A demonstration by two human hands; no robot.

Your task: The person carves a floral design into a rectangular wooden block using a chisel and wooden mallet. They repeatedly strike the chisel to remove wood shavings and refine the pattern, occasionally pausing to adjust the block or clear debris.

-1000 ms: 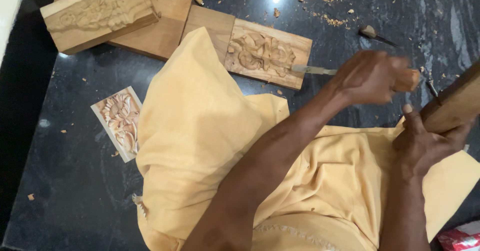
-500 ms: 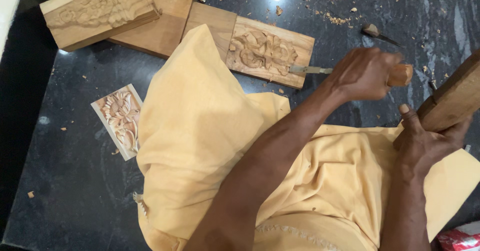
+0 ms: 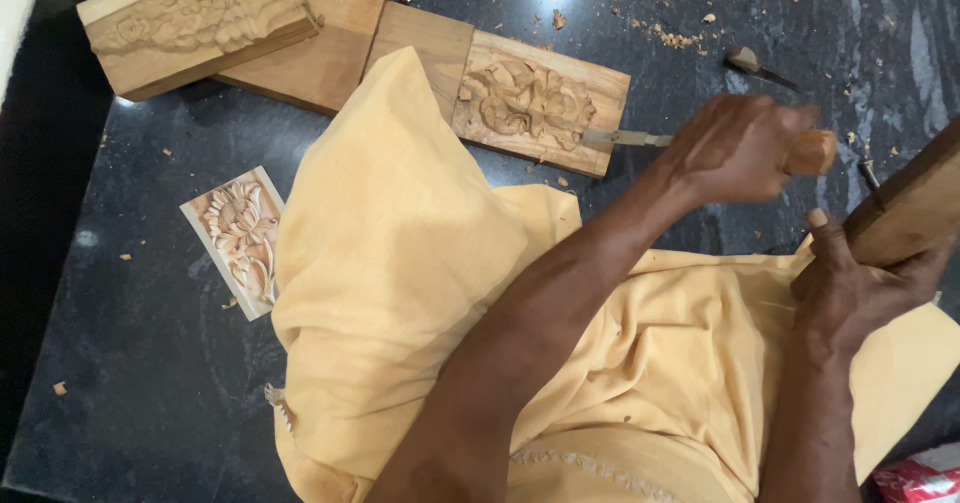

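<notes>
My left hand (image 3: 740, 148) grips a chisel by its wooden handle (image 3: 812, 153). Its metal blade (image 3: 625, 138) points left and meets the right end of a carved wooden panel (image 3: 525, 103) with a floral relief. My right hand (image 3: 850, 278) holds a long wooden mallet block (image 3: 910, 203) just right of the chisel handle, a small gap between them. A yellow cloth (image 3: 400, 293) covers my lap and overlaps the panel's left end.
A small pale carved flower tile (image 3: 235, 238) lies left on the black stone slab (image 3: 130, 363). A thick carved block (image 3: 195, 23) rests on a plain board (image 3: 320, 48) at top left. Another chisel (image 3: 760, 68) and wood chips (image 3: 660, 8) lie at the top right.
The mallet block rose slightly, then came back down beside the chisel handle. The chisel stays against the panel's right end.
</notes>
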